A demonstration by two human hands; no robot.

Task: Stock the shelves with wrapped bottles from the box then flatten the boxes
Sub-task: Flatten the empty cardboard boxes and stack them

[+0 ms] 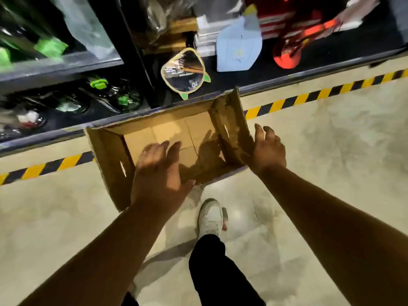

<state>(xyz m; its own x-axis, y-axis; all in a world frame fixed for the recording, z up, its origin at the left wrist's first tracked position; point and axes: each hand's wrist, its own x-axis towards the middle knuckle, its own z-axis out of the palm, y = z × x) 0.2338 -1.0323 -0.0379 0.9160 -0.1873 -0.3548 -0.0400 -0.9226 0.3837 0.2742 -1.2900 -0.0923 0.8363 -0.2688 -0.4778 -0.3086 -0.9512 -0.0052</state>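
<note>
Concrete floor [331, 151] carries open cardboard box [167, 138], white shoe [209, 218]; striped tape [320, 93] along shelf base [309, 69].

No text, label, brand or number is showing legibly anywhere. The box [176, 138] is showing bare cardboard, and the shelf [66, 131] goods at eleven o'clock are blurring.

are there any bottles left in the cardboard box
No, the cardboard box on the floor shows only its bare brown bottom, with both hands open above it.
</note>
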